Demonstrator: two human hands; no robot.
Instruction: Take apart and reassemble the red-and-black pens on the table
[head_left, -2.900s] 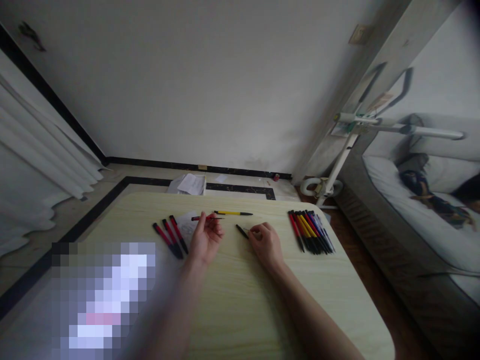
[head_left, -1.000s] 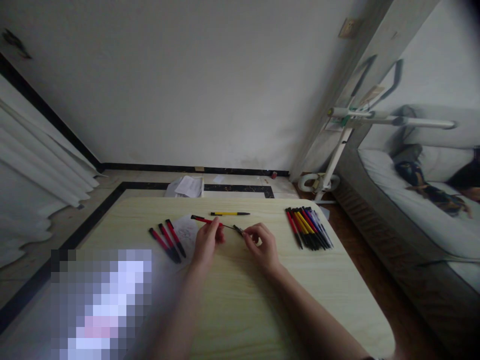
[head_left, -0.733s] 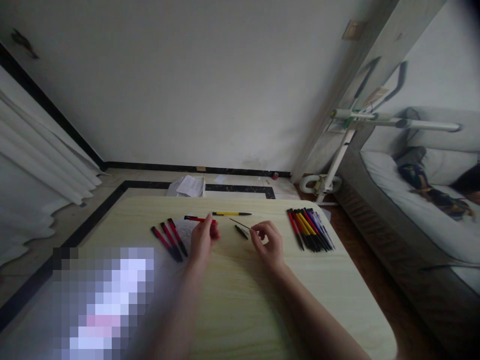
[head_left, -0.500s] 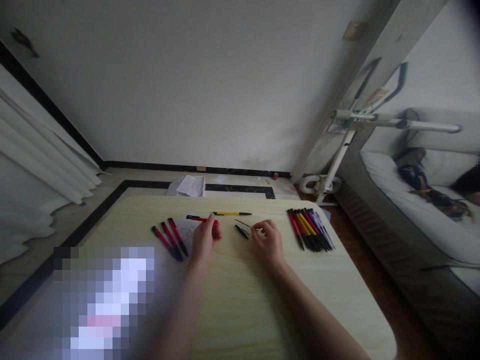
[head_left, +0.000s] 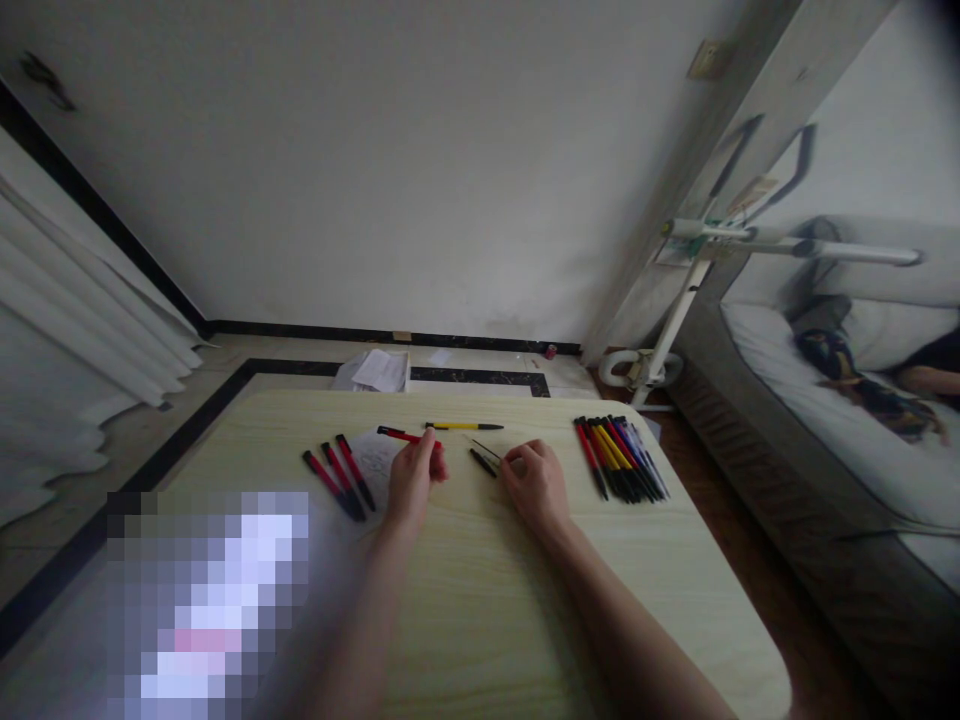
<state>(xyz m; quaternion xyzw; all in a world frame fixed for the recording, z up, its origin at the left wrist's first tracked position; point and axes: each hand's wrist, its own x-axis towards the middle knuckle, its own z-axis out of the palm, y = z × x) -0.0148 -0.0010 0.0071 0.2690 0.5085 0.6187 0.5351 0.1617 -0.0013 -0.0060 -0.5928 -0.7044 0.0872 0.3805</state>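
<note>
My left hand (head_left: 415,470) is closed around a red pen barrel (head_left: 399,435), whose black clip end points left. Between the fingertips of my right hand (head_left: 536,483) is a thin dark pen refill (head_left: 486,448), its tip pointing up and left. Just left of those fingers a short black pen part (head_left: 484,462) lies on the table. Beyond my hands rests a yellow and black pen (head_left: 465,427). Three red and black pens (head_left: 339,477) lie left of my left hand, partly over a sheet of paper with scribbles (head_left: 379,455).
On the table's (head_left: 480,600) right side lies a row of several red, yellow, blue and white pens (head_left: 619,460). Past the far edge stands a box with papers (head_left: 380,371). A white exercise frame (head_left: 679,310) and a sofa (head_left: 780,400) are at the right.
My left hand has shifted slightly right with the red barrel. The refill in my right hand has moved a little. A person's arm shows more at the sofa's far right.
</note>
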